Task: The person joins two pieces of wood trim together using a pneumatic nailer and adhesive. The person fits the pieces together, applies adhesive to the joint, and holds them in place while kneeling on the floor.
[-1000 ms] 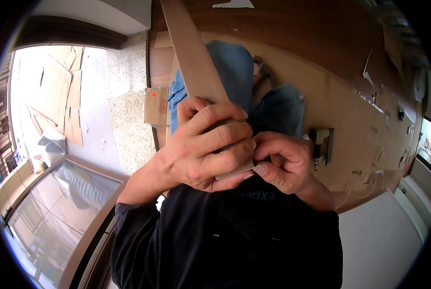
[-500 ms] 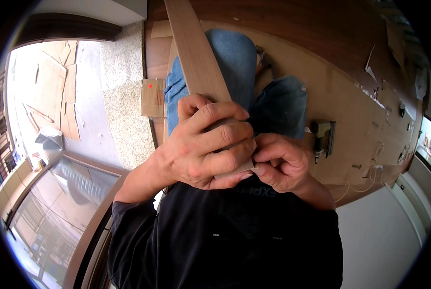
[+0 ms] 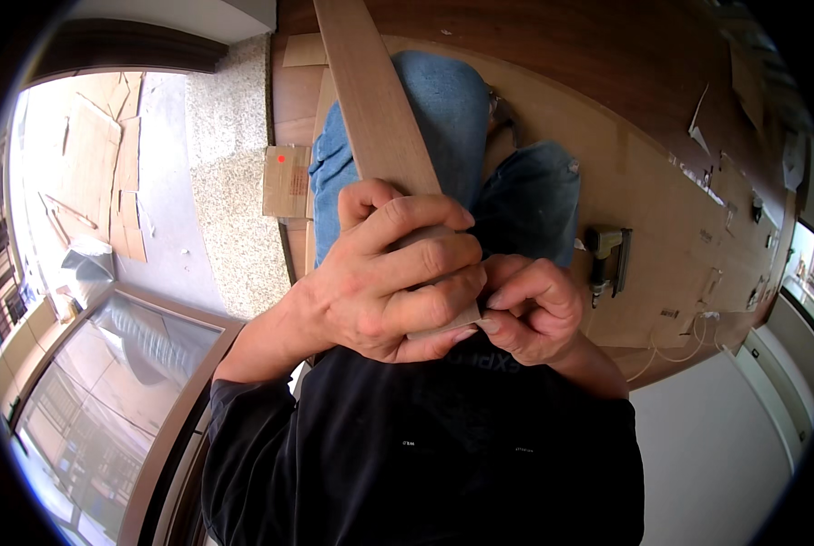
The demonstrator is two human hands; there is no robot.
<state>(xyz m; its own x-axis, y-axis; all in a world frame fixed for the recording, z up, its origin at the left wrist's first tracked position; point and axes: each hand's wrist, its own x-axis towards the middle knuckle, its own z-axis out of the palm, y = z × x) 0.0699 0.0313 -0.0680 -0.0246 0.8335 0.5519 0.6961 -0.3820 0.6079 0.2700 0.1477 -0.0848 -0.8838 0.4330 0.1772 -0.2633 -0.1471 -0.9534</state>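
Observation:
A long, flat wooden board (image 3: 375,109) runs from the top of the view across my thigh toward my chest. My left hand (image 3: 393,273) wraps over its near end, fingers closed around it. At the board's near right corner is my right hand (image 3: 539,309), thumb and forefinger pinched together. Whether those fingers hold the corner or some thin bit on it is too small to tell. My left fingers cover most of the board's end.
A nail gun (image 3: 607,264) lies on brown cardboard sheeting (image 3: 653,200) to the right. On the left are a small cardboard box (image 3: 287,182), a speckled stone sill (image 3: 234,164) and a framed glass panel (image 3: 125,382). A thin pale hose (image 3: 662,359) curls at lower right.
Both hands and the board stay almost where they were; the whole view has shifted slightly. No hold has visibly changed.

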